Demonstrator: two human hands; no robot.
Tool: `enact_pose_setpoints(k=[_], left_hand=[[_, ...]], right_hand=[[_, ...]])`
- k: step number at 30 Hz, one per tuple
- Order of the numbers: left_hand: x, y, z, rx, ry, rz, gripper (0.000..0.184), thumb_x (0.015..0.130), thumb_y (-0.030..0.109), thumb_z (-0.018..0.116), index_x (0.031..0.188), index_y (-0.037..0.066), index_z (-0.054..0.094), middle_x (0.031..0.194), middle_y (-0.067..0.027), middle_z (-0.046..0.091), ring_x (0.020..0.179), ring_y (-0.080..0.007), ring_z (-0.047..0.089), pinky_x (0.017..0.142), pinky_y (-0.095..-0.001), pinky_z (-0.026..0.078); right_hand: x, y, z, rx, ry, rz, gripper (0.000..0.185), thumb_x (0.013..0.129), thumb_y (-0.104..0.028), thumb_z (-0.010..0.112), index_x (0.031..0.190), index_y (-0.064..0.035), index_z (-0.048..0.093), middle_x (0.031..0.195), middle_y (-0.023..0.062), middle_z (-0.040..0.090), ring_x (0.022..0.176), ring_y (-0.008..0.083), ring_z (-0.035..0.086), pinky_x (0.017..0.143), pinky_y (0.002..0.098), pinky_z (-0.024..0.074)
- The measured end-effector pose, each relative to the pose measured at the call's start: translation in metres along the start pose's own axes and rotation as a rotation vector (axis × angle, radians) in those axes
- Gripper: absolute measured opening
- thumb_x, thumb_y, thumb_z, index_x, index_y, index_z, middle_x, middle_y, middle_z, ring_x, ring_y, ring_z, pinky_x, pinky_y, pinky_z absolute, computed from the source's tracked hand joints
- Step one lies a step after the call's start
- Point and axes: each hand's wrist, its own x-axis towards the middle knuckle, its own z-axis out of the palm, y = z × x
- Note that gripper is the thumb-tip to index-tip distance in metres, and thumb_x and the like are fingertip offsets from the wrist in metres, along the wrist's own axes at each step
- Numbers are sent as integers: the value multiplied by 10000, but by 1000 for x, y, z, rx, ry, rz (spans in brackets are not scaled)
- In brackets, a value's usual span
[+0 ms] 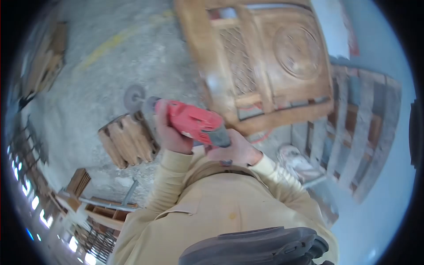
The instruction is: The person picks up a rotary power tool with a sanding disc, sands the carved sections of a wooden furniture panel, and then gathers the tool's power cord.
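Note:
A red power drill (194, 118) with a dark rear end is held across my body at waist height. My left hand (171, 134) wraps around its front part, close to the dark chuck. At its rear end, my right hand (233, 152) grips the dark part; some fingers are hidden. From the chuck a thin shaft carries a round grey disc (134, 98), blurred and away from any wood. Beyond the drill stands a carved wooden panel (260, 62) with a round relief and a lattice strip, its near edge close to my right hand.
A bundle of wooden pieces (127, 139) lies on the concrete floor at left. Slatted pallets (353, 128) stand at right, near a whitish wrapped item (293, 161). A red cord (263, 136) runs below the panel. Wooden shelving (106, 212) is at lower left.

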Motion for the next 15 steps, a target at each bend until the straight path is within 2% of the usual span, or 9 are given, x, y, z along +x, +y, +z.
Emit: enact_pose_setpoints(k=[2,3,5,9,10,12,13,15], left_hand=[[-3,13,-3,17,73,71,293,1109,403,614,1111,119,682,1029,-92,755,980,-287,745,938,-472,612],[-6,19,-3,16,150,56,293,1102,409,626,1100,121,678,1014,-87,748,974,-288,742,928,-466,612],[-10,39,-2,-29,135,85,276,1092,397,639,1102,122,672,1014,-84,745,972,-288,741,922,-464,612],[-7,84,9,-88,150,121,222,1063,340,673,1118,126,657,989,-76,736,951,-281,738,915,-460,610],[-10,87,11,-109,144,190,222,1063,340,673,1118,126,657,989,-76,736,951,-281,738,915,-460,610],[2,108,6,-175,90,124,208,1043,324,690,1127,139,649,958,-70,719,933,-270,732,909,-462,609],[14,117,1,-192,83,170,208,1043,324,690,1127,139,649,958,-70,719,933,-270,732,909,-462,609],[50,143,-12,-210,92,38,220,1023,343,721,1106,154,643,954,-61,700,926,-257,722,899,-457,609]], right_hand=[[9,5,11,-224,138,-325,418,834,-164,943,1172,-57,722,1014,-7,719,904,93,645,789,296,530],[10,-2,18,-245,86,-359,418,834,-164,943,1172,-57,722,1014,-7,719,904,93,645,789,296,530],[11,-20,35,-251,121,-288,609,804,-229,982,1292,-21,682,1026,-25,668,989,71,583,887,304,508],[43,-11,55,-369,68,-346,566,812,-168,960,1284,-27,680,1059,-13,694,999,79,608,903,302,525],[44,-3,51,-396,100,-327,533,820,-159,952,1263,-25,689,1071,-4,709,992,85,620,908,301,532],[63,-10,61,-455,101,-326,499,827,-150,944,1243,-24,699,1082,5,725,985,91,632,914,300,540],[74,-19,67,-457,125,-323,449,838,-130,930,1214,-20,712,1059,10,737,969,95,647,908,302,548],[109,-36,78,-477,131,-328,398,849,-111,916,1185,-17,725,1036,14,749,952,99,663,903,305,556]])
